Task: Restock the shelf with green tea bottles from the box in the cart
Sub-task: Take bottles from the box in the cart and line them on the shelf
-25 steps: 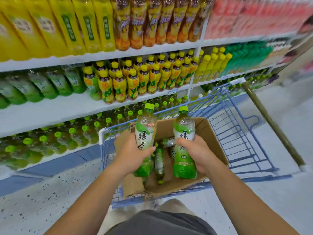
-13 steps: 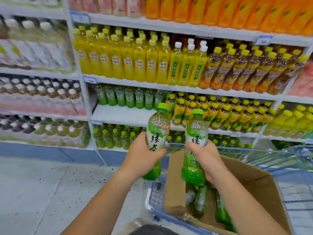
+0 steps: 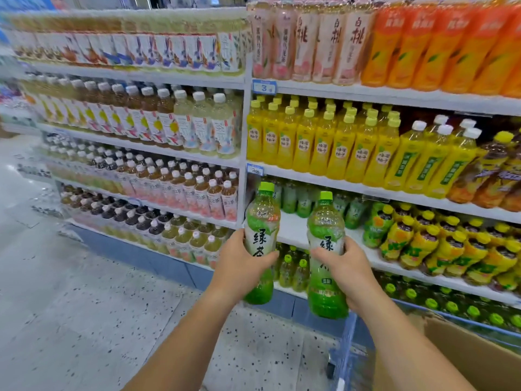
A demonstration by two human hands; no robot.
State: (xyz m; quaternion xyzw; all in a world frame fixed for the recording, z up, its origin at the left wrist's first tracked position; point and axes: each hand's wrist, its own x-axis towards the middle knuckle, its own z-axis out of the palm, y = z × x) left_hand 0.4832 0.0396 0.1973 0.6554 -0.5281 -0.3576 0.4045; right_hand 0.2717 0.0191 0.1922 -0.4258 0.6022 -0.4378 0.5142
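left hand (image 3: 239,266) grasps left green tea bottle (image 3: 262,218) | right hand (image 3: 349,272) grasps right green tea bottle (image 3: 325,224) | both upright before shelf (image 3: 291,231) front edge | box (image 3: 465,359) cut off | cart (image 3: 346,348) blurred, mostly hidden

Green tea bottles (image 3: 260,244): lime caps, green-and-white labels, black characters. Shelf (image 3: 293,232): white boards. Neighbouring bottles (image 3: 321,142): yellow with yellow-green caps. Box (image 3: 473,359): plain brown card. Floor (image 3: 84,306): pale grey, dark-speckled.
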